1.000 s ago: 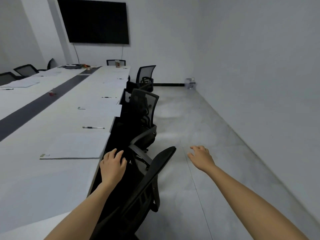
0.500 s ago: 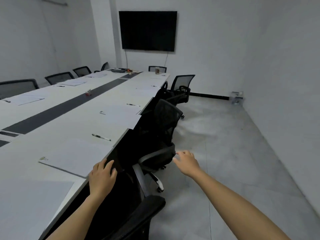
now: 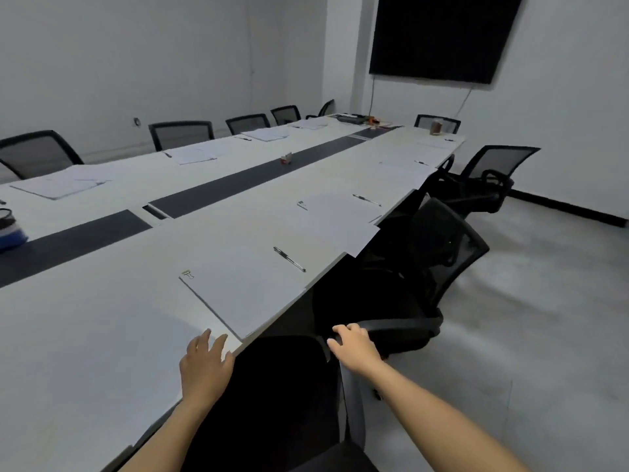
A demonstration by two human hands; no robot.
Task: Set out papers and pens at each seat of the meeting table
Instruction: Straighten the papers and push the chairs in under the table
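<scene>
Left hand (image 3: 206,366) is resting open and empty on the table (image 3: 102,352) edge, right hand (image 3: 354,345) is curling loosely over a chair armrest (image 3: 401,327), holding nothing else.

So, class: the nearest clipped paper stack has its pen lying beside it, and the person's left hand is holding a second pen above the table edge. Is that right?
Not quite. The head view shows the left hand empty, fingers spread flat at the table edge. The rest stands: the nearest clipped paper stack does have its pen lying beside it.
</scene>
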